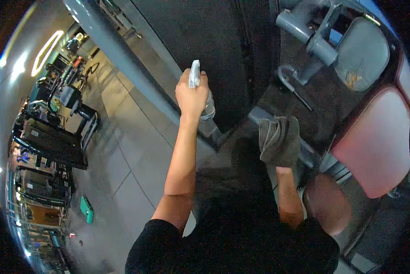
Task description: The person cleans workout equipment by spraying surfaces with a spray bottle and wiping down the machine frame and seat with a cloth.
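My left hand [191, 98] is closed around a spray bottle [208, 109] with a white trigger head and a clear body. It is raised in front of the dark panel [209, 41] of a gym machine. On the right, a grey cloth [280, 142] covers the fingers of my right hand [284, 172], which holds it below the machine's grey frame. The cloth hangs in folds, and the fingers beneath it are hidden.
A grey metal post [122, 55] slants past my left side. To the right are reddish padded seats [374, 146], a grey pad [364, 55] and a curved metal hook [287, 80]. Other gym machines [54, 141] line the far left. A green object [86, 210] lies on the tiled floor.
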A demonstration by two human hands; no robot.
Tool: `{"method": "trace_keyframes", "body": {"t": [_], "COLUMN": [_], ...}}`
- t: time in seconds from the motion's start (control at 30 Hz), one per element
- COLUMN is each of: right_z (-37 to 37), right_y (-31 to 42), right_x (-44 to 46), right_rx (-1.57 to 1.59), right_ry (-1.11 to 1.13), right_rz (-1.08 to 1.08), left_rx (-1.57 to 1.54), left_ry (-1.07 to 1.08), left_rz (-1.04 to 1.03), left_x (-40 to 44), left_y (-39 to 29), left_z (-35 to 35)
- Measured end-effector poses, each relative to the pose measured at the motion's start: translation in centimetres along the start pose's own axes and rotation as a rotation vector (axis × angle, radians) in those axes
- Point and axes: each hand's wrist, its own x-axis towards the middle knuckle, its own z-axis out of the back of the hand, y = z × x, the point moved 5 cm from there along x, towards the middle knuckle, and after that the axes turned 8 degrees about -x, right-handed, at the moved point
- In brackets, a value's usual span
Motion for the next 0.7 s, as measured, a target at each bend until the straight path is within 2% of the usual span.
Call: {"method": "trace_keyframes", "body": {"t": [0.13,0.23,0.3,0.37,0.4,0.43,0.47,0.5,0.57,0.6,0.63,0.67,0.7], "right_z": [-2.3,-1.2,-0.4,0.6,1.1,1.6,2.0,2.2,0.1,-2.6,-5.9,-12.2,-17.6], "right_y": [0.1,-0.2,-0.7,-1.9,-2.9,-4.4,-6.1,-8.2,-12.1,-14.0,-16.1,-17.3,-18.2], "right_x": [-1.6,-1.5,-1.1,-0.3,0.3,1.4,2.9,4.6,7.8,9.7,11.5,12.3,12.2], "right_rx": [-0.093,0.002,0.026,0.046,0.052,0.047,0.036,0.013,-0.510,-0.948,-1.380,-1.735,-2.087], "right_ry": [0.050,0.028,0.054,0.093,0.123,0.183,0.286,0.413,-0.101,-0.082,-0.068,0.139,0.346], "right_rz": [0.056,0.036,0.045,0.055,0.069,0.086,0.119,0.183,0.195,0.320,0.462,0.408,0.346], "left_rx": [-0.019,-0.018,0.038,-0.011,-0.121,-0.095,-0.129,-0.133,-0.214,-0.184,-0.109,-0.152,-0.121], "left_ry": [0.110,0.185,0.189,0.274,0.222,0.226,0.193,0.161,0.181,0.165,0.129,0.139,0.134], "left_rz": [0.034,0.044,-0.021,0.074,0.091,0.062,0.178,0.200,0.324,0.342,0.259,0.236,0.361], "left_x": [-2.4,-3.9,-5.2,-7.3,-8.7,-10.1,-11.9,-13.8,-17.0,-18.3,-19.8,-21.2,-22.4], "left_y": [2.5,4.5,5.5,7.5,8.0,8.8,9.5,11.1,11.2,10.7,11.2,12.1,12.3], "left_z": [-1.8,-2.5,-2.3,-1.5,-0.5,0.4,1.6,2.5,5.3,6.6,7.9,9.4,10.8]}}
